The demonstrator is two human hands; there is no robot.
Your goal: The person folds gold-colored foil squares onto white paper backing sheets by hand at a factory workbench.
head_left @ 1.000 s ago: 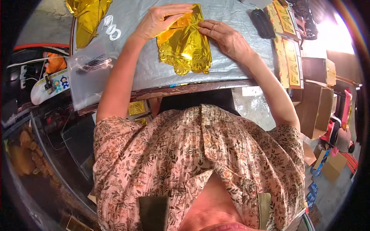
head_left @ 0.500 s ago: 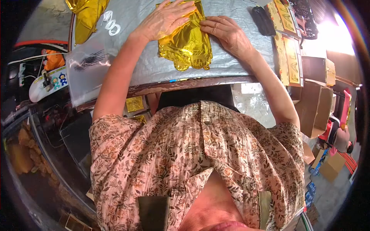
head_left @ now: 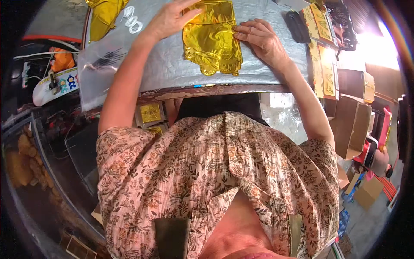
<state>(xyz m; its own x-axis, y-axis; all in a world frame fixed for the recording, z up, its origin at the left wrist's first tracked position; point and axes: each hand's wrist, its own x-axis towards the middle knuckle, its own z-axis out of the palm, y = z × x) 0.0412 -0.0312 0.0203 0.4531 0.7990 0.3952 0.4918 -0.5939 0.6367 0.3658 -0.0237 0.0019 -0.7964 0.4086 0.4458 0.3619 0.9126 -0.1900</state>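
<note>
I reckon it's folding: left hand (head_left: 170, 19) spread by the gold foil (head_left: 211, 39), right hand (head_left: 264, 42) at its right edge, can't tell if pinching, probably smoothing next.

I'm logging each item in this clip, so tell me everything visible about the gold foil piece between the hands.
The gold foil piece is shiny, wrinkled and looks like thin metallic film. It lies flat on the silver-grey table cover, its far end near the picture's top edge. A crease or fold line crosses its upper part; its near edge is lobed. The right hand's fingertips rest at its right edge; the left hand overlaps its upper left, contact unclear.
</note>
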